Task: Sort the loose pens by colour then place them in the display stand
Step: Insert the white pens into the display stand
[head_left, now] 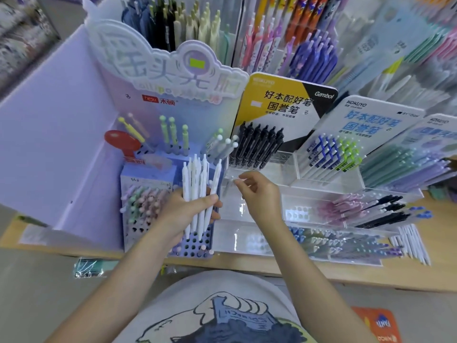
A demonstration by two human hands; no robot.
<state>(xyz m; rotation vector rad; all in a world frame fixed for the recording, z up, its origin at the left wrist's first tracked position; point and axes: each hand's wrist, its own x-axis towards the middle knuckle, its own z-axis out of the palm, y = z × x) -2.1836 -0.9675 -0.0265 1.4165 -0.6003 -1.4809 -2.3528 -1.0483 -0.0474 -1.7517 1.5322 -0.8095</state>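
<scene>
The left hand point(188, 211) gripped a bundle of white pens point(200, 191) upright above the purple display stand point(195, 246), while at three o'clock the right hand point(259, 196) pinched something small and blurred over the clear acrylic stand point(291, 179).

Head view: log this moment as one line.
left hand: grips white pens | right hand: pinches something small, unclear | clear display stand: below right hand | phase: placing

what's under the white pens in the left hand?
The purple holed stand sits beneath the white pens gripped by the left hand. Its open holes show; the holes behind the hand and pens are covered.
</scene>
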